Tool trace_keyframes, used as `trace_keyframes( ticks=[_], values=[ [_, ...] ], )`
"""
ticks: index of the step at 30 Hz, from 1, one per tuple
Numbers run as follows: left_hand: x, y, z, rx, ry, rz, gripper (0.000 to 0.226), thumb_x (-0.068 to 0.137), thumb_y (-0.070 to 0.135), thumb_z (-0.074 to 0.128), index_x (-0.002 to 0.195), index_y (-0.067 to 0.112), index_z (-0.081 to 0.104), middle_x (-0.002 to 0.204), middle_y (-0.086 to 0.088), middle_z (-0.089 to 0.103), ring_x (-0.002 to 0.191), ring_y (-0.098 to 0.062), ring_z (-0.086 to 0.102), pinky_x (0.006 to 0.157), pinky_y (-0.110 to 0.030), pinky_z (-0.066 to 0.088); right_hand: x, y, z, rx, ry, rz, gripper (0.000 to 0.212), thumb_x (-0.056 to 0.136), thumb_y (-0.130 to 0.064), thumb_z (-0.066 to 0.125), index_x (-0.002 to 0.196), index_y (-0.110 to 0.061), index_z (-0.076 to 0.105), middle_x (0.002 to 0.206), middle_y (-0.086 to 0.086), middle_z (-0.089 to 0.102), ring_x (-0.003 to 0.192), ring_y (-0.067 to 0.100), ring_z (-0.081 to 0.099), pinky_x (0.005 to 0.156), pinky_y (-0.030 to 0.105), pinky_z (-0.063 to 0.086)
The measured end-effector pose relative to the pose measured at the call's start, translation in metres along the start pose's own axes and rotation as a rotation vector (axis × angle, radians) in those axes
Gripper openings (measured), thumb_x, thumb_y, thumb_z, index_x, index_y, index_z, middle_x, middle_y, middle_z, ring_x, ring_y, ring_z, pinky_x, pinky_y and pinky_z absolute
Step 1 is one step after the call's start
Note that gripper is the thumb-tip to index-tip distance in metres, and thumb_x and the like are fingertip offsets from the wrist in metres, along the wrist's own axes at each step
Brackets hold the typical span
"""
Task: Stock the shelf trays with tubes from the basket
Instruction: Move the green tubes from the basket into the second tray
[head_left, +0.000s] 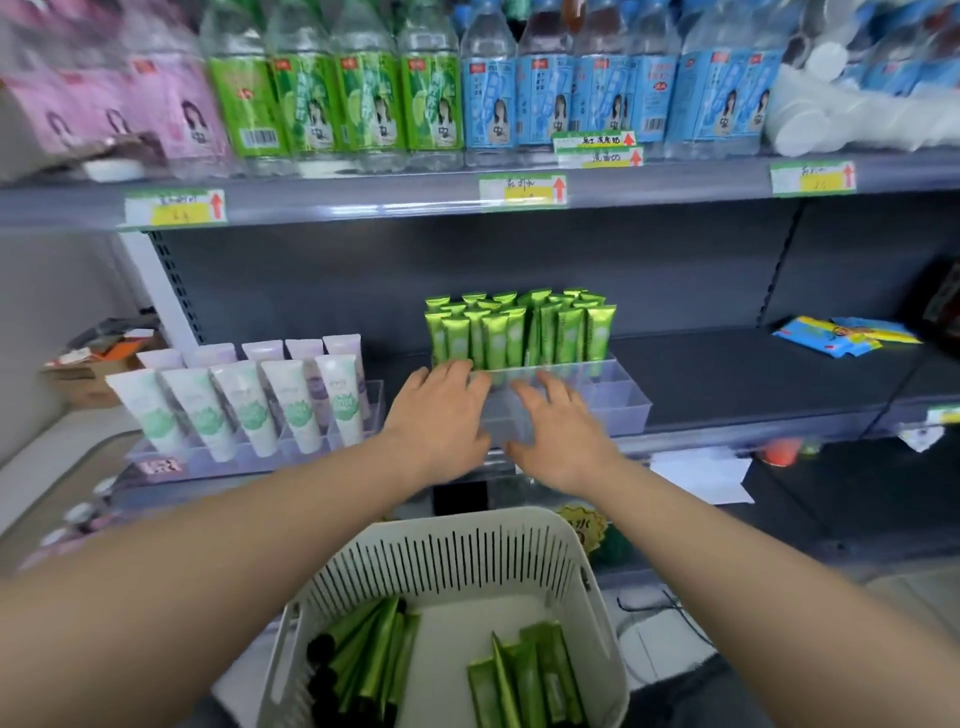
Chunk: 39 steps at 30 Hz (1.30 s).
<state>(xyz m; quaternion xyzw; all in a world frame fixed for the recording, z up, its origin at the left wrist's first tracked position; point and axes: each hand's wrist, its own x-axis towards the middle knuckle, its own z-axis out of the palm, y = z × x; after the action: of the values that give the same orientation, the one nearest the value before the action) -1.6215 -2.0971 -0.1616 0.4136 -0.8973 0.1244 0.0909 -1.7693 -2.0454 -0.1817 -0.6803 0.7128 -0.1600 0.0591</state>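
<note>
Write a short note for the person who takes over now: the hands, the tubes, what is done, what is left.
Left hand and right hand: both open, holding nothing, fingers resting on the front of the clear tray.
Done: green tubes stand in the tray's back rows; the front compartments are empty.
The basket below holds loose tubes, lying in two bunches.
Left: put those into the empty compartments.

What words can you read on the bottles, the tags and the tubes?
None can be read for sure.
Bottles: labels too blurred to read.
Shelf tags: handwriting too blurred; only a red arrow pointing up is clear.
White tubes: print too small to read.
Green tubes: no text can be made out.
</note>
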Motion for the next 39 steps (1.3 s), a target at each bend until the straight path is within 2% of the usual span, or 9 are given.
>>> trace_keyframes(
  ticks=[8,14,19,23,30,35,39],
  values=[
    [-0.057,-0.006,0.033,-0.057,-0.068,-0.053,0.060,0.083,0.038,0.055,0.137,0.017,0.037,0.140,-0.006,0.040,0.130,-0.025,0.036,0.107,-0.039,0.029,-0.033,-0.012,0.041,0.016,-0.088,0.005,0.076,0.086,-0.036,0.060,0.148,-0.021,0.018,0.156,0.007,0.011,0.142,0.028,0.013,0.113,0.040,0.023],
    [-0.087,-0.009,0.069,-0.123,-0.180,-0.119,0.065,0.083,0.035,0.057,0.140,0.015,0.033,0.143,-0.006,0.037,0.132,-0.024,0.036,0.109,-0.037,0.031,-0.052,-0.012,0.083,0.040,-0.147,0.027,0.080,0.084,-0.035,0.061,0.148,-0.024,0.015,0.155,0.001,0.013,0.141,0.025,0.018,0.112,0.041,0.030],
    [-0.106,-0.010,0.104,-0.200,-0.245,-0.169,0.059,0.081,0.033,0.061,0.132,0.015,0.040,0.133,-0.006,0.045,0.123,-0.025,0.044,0.100,-0.038,0.038,-0.062,-0.008,0.118,0.060,-0.202,0.068,0.074,0.082,-0.032,0.064,0.145,-0.023,0.025,0.151,0.004,0.025,0.138,0.026,0.026,0.110,0.042,0.030],
    [-0.116,-0.004,0.136,-0.277,-0.327,-0.192,0.055,0.080,0.029,0.059,0.129,0.013,0.043,0.128,-0.007,0.048,0.119,-0.025,0.046,0.100,-0.040,0.043,-0.068,0.000,0.145,0.102,-0.287,0.104,0.071,0.082,-0.028,0.065,0.143,-0.019,0.030,0.147,0.005,0.030,0.135,0.025,0.030,0.111,0.038,0.028],
    [-0.126,0.007,0.194,-0.374,-0.493,-0.183,0.048,0.083,0.031,0.059,0.125,0.012,0.045,0.125,-0.007,0.048,0.117,-0.026,0.047,0.097,-0.039,0.044,-0.066,0.019,0.183,0.097,-0.433,0.166,0.059,0.083,-0.021,0.062,0.137,-0.014,0.038,0.137,0.008,0.039,0.127,0.025,0.037,0.107,0.037,0.033],
    [-0.125,0.015,0.228,-0.450,-0.607,-0.190,0.050,0.085,0.029,0.058,0.128,0.010,0.042,0.127,-0.011,0.048,0.115,-0.027,0.048,0.094,-0.040,0.046,-0.058,0.034,0.206,0.079,-0.529,0.201,0.059,0.083,-0.014,0.061,0.137,-0.011,0.038,0.141,0.011,0.037,0.129,0.028,0.035,0.110,0.039,0.033],
    [-0.122,0.020,0.252,-0.471,-0.707,-0.202,0.053,0.086,0.029,0.058,0.132,0.008,0.041,0.126,-0.012,0.047,0.115,-0.028,0.048,0.092,-0.037,0.045,-0.046,0.045,0.226,0.069,-0.628,0.260,0.057,0.086,-0.011,0.056,0.139,-0.008,0.037,0.140,0.014,0.041,0.130,0.030,0.037,0.106,0.034,0.035]
  ],
)
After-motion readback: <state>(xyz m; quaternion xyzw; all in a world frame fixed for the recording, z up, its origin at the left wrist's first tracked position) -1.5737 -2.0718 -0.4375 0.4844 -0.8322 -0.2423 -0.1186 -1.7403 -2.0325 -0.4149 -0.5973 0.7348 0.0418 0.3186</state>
